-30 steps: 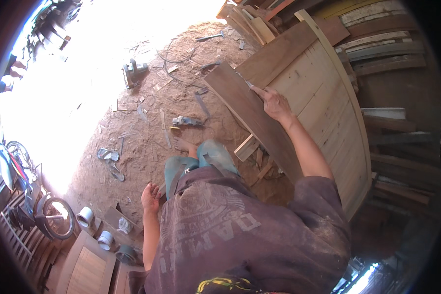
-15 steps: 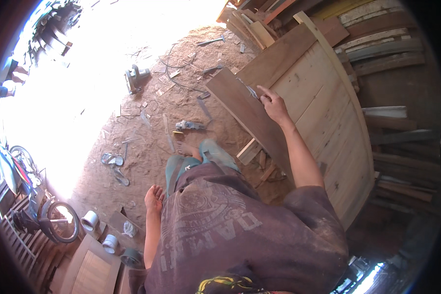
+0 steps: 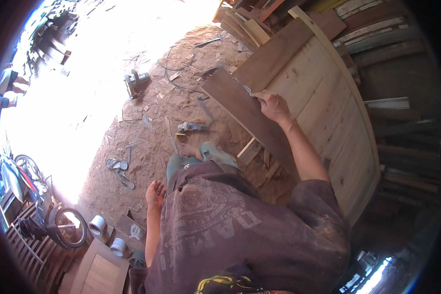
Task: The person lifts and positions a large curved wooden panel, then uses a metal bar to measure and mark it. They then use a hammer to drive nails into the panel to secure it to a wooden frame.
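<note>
My right hand reaches onto a wooden door panel that leans or lies to my right. Its index finger stretches out to a streak of whitish paste along the joint of a darker brown board, while the other fingers are bent; no tool shows in it. Beside my left thigh hangs my left hand, palm partly showing, fingers loosely curled and apart, with nothing in it.
On the sawdust-covered ground lie an angle grinder, another power tool, a hammer, a cable and sandals. Stacked planks line the right side. Cans, a bicycle wheel and another panel stand at lower left.
My right index finger, raised above the board before, has come down onto the whitish streak. My left hand has stayed nearly still. The view has shifted slightly.
</note>
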Tool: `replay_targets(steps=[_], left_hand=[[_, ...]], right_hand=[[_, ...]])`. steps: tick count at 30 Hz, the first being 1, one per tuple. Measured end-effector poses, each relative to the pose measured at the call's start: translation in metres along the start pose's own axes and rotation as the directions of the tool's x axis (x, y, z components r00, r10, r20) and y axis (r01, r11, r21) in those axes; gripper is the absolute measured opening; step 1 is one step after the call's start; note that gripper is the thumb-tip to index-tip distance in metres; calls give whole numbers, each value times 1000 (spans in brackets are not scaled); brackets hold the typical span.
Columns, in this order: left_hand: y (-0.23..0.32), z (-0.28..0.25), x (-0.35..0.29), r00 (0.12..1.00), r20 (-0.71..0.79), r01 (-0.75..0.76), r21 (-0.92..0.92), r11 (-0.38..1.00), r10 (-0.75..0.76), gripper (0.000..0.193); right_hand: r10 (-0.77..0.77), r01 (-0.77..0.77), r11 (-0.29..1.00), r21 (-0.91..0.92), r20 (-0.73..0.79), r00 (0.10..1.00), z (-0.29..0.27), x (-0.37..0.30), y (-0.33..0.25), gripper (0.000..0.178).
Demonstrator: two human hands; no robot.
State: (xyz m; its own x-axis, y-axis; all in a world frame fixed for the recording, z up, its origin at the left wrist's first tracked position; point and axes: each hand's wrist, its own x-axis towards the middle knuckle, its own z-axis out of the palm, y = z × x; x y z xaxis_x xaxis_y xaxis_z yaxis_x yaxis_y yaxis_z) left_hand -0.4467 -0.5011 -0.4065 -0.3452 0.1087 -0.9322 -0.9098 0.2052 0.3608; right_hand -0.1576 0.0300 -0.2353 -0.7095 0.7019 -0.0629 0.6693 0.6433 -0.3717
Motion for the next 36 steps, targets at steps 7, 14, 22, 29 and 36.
replay_targets(steps=[7, 14, 22, 29, 36], left_hand=[[-7, -7, -2, 1000, 7, 13, 35, 999, -14, 43], [-25, -18, -3, 999, 0, 34, 45, 998, -34, 47], [-35, -8, 8, 999, 49, -7, 155, 988, -1, 57], [-31, -13, 18, 997, 75, -5, 61, 998, 0, 53], [-13, 3, 9, 997, 16, 73, 70, 995, -74, 50]], right_hand=[[-93, 104, 989, -109, 107, 990, -11, 33, -10, 33], [-158, 176, 975, -136, 130, 979, -17, 7, 4, 39], [-92, 150, 957, -250, 228, 969, -25, 0, -2, 38], [-42, 59, 975, -216, 81, 996, -10, 13, -9, 28], [-53, 83, 980, -180, 165, 985, -21, 19, -1, 35]])
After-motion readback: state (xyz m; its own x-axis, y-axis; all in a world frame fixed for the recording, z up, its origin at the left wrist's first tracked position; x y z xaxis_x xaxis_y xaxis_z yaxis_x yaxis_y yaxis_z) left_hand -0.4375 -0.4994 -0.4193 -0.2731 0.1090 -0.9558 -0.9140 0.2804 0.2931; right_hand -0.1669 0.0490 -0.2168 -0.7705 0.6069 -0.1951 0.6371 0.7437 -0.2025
